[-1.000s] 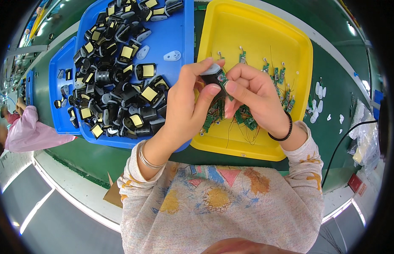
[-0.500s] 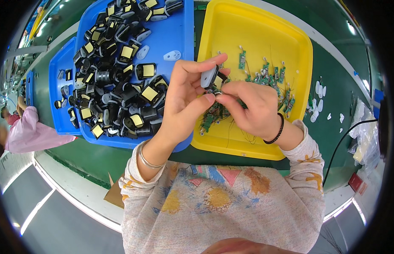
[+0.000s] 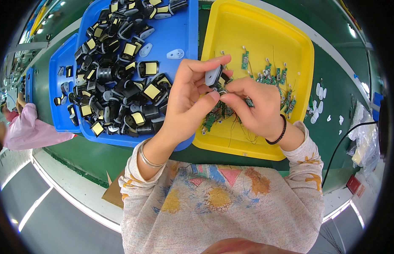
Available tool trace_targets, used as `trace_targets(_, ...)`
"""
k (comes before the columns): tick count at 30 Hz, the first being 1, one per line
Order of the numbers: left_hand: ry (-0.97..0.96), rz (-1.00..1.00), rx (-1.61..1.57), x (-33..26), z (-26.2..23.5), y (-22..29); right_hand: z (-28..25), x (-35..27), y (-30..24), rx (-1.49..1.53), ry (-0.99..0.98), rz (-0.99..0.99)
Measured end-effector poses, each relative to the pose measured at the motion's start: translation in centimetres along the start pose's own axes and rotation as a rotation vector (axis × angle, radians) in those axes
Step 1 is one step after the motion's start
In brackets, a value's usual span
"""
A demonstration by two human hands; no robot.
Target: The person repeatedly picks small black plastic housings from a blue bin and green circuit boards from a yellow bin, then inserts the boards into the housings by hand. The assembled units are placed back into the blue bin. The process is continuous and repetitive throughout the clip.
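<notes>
My left hand (image 3: pixel 184 99) holds a small black plastic housing with a grey oval face (image 3: pixel 212 76) between thumb and fingers, over the left part of a yellow tray (image 3: pixel 239 25). My right hand (image 3: pixel 259 106) is closed in a pinch at the lower end of that housing, its fingertips nearly meeting my left thumb. What the pinch grips is small and mostly hidden. Beneath and beyond my hands, green circuit boards (image 3: pixel 245 60) with thin wires lie in the yellow tray.
A blue tray (image 3: pixel 173 36) at left bears a heap of black housings (image 3: pixel 147 68) with yellow pads. A smaller blue tray (image 3: pixel 57 86) adjoins it. White oval pieces (image 3: pixel 319 106), a plastic bag (image 3: pixel 363 131) and a black cable (image 3: pixel 347 132) lie at right. Another person in pink (image 3: pixel 30 129) sits far left.
The trays and both hands sit slightly farther right in the picture. My left hand's grip on the housing and my right hand's pinch look almost the same.
</notes>
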State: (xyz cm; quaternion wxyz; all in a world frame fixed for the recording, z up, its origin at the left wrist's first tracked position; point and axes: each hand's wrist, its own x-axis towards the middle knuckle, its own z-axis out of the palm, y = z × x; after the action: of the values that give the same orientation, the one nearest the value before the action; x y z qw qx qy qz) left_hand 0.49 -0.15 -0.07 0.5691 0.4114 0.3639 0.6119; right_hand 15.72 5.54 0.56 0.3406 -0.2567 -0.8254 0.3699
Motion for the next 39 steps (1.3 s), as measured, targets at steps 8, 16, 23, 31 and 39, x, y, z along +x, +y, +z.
trace_targets(8, 0.048, 0.058, 0.163, -0.1, 0.0, 0.1, -0.4, -0.1, -0.3, 0.491, -0.077, 0.27)
trace_targets(16, 0.062, 0.053, 0.226, -0.1, 0.0, 0.3, -0.5, -0.2, -0.4, 0.579, -0.093, 0.344)
trace_targets(23, 0.056, 0.023, 0.21, -0.1, -0.2, 0.5, -0.4, -0.2, -0.3, 0.562, -0.076, 0.327)
trace_targets(31, 0.004, -0.129, -0.005, 0.2, 0.2, 1.1, -0.7, 0.1, 0.2, 0.001, -0.069, -0.092)
trace_targets(39, 0.016, -0.008, 0.275, -0.2, -0.4, 0.8, -0.4, 0.3, 0.6, -0.139, -0.071, -0.236)
